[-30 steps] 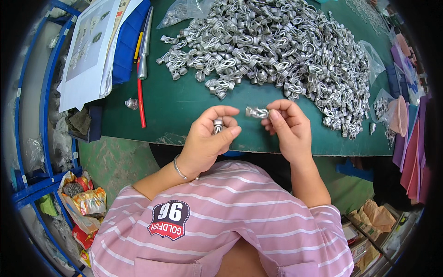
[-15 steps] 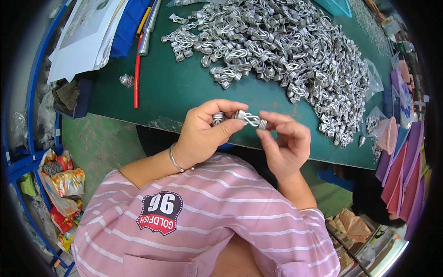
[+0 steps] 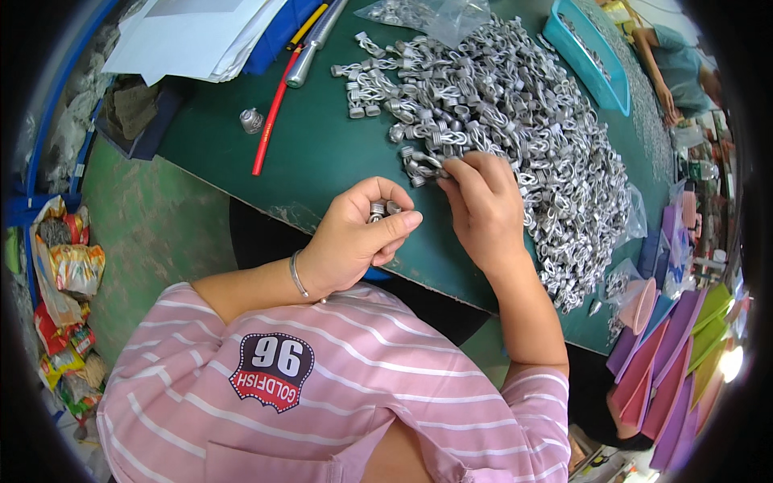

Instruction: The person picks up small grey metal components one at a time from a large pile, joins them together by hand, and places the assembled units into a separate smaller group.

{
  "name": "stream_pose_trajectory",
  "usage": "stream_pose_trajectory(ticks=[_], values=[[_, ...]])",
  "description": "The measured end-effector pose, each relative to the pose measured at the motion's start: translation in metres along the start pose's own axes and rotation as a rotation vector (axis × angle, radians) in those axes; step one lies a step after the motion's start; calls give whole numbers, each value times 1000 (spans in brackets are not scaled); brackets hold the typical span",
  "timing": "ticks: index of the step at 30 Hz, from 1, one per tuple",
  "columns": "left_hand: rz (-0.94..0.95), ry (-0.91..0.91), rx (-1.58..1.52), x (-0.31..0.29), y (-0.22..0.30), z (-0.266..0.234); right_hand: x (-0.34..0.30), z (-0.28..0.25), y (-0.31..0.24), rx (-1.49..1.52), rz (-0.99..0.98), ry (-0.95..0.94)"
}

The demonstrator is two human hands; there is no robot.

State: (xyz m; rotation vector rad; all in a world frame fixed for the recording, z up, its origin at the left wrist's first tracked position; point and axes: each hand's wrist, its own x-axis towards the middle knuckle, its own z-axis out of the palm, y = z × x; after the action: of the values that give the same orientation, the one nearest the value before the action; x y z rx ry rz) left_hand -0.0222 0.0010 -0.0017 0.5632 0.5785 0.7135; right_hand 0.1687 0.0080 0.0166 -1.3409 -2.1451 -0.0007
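My left hand (image 3: 354,233) is closed in front of the table's near edge. Curled in its fingers are small silver metal pieces (image 3: 377,211) with ribbed ends, mostly hidden by the thumb and palm. At the near side of a large pile of such pieces (image 3: 555,169), my right hand (image 3: 487,205) pinches one looped silver metal piece (image 3: 420,167) between thumb and fingertips. Each piece has ribbed collars joined by twisted, looped strands. Whether the pinched piece still touches the table or the pile, I cannot tell.
On the green table (image 3: 322,145) lie a red pencil (image 3: 271,129), a metal rod (image 3: 304,63) and a small silver cap (image 3: 251,121). Papers (image 3: 185,40) rest far left. Beyond the pile stand a plastic bag (image 3: 451,20) and a turquoise basket (image 3: 592,68). Another person's hand (image 3: 668,106) shows far right.
My right hand has left the piece it held beside my left hand and reached forward to the pile. That piece no longer sticks out of my left hand. The view has shifted and turned.
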Motion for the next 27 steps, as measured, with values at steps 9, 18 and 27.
stream_pose_trajectory(ticks=[9,18,27], values=[[100,93,358,5,6,0,-37,-2,-30,894,527,115],[295,-50,353,2,-1,2,-49,-7,-21,1068,417,79],[-96,-6,-135,5,-2,-1,-31,-15,-37,798,109,83]])
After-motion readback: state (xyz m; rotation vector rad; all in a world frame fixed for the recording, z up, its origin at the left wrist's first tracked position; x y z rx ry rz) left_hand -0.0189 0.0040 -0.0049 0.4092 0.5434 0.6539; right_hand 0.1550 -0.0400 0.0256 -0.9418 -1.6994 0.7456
